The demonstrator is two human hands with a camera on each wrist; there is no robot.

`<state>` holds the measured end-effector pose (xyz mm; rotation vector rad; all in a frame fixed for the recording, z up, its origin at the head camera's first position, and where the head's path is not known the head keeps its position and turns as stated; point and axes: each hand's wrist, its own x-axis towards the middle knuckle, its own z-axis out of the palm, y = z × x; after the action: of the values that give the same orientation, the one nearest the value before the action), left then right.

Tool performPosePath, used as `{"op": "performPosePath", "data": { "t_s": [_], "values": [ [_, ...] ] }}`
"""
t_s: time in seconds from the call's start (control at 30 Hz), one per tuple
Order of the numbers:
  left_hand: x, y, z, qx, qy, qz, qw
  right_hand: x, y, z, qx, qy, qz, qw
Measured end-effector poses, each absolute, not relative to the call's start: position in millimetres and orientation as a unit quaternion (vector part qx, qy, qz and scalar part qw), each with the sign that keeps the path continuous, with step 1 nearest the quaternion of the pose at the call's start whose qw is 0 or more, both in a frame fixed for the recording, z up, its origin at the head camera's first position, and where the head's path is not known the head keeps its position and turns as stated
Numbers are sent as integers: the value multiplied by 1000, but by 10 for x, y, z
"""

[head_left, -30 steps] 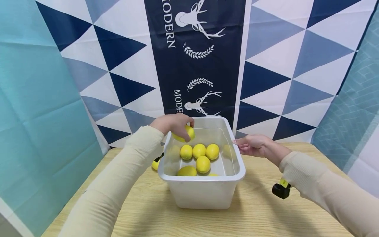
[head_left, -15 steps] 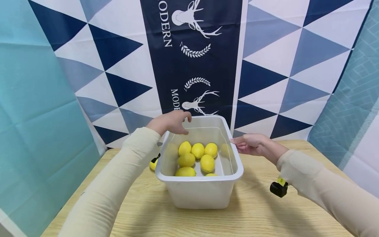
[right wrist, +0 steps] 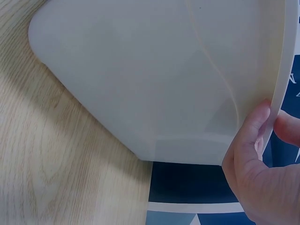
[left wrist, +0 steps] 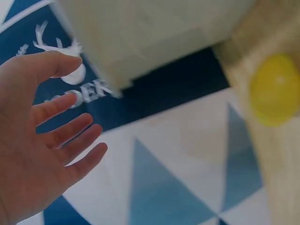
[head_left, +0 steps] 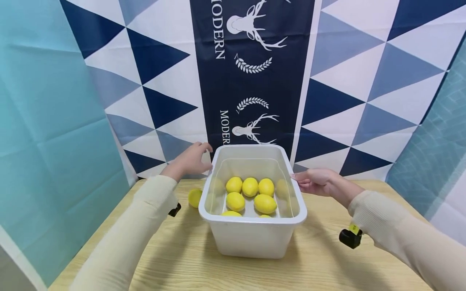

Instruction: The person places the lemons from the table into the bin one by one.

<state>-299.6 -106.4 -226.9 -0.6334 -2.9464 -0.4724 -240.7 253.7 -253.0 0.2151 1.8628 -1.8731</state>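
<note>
A white plastic bin (head_left: 251, 239) stands on the table with several lemons (head_left: 265, 204) on its floor. The front wall partly hides the nearest ones. My left hand (head_left: 191, 159) hovers just outside the bin's left rim, holding nothing; in the left wrist view its fingers (left wrist: 70, 129) are spread and loosely bent. Below it, another lemon (head_left: 194, 197) lies on the table, left of the bin. At the right rim, my right hand (head_left: 322, 182) pinches the bin's edge between thumb and fingers, as the right wrist view confirms.
The wooden table (head_left: 174, 258) ends at a patterned cloth backdrop (head_left: 164, 76) close behind the bin. A teal curtain (head_left: 69, 153) hangs on the left side, another on the right. A small black camera (head_left: 350, 238) is strapped under the right wrist.
A lemon in my left hand dropped into the bin and lies among the others. The emptied hand then moved left, out past the rim. My right hand kept its hold.
</note>
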Motion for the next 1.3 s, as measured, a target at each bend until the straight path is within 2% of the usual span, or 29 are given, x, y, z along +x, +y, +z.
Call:
{"op": "performPosePath", "data": {
  "t_s": [0.37, 0.57, 0.7, 1.03, 1.3],
  "values": [
    [-3064, -1383, -2799, -223, -960, -164, 33, -2390, 2518, -2522, 68, 683, -683, 249],
    [-3092, -1391, -3082, -268, -957, -113, -7, -2378, 2553, -2539, 61, 669, -697, 249],
    [-3072, -1392, -3263, -260, -963, -60, -38, -2383, 2541, -2537, 57, 667, -699, 251],
    [-3081, -1444, -3410, -266, -962, -59, -6, -2403, 2532, -2542, 51, 674, -691, 258],
    [-3065, -1492, -3448, -226, -973, -47, -3, -2419, 2534, -2538, 55, 673, -691, 259]
  ]
}}
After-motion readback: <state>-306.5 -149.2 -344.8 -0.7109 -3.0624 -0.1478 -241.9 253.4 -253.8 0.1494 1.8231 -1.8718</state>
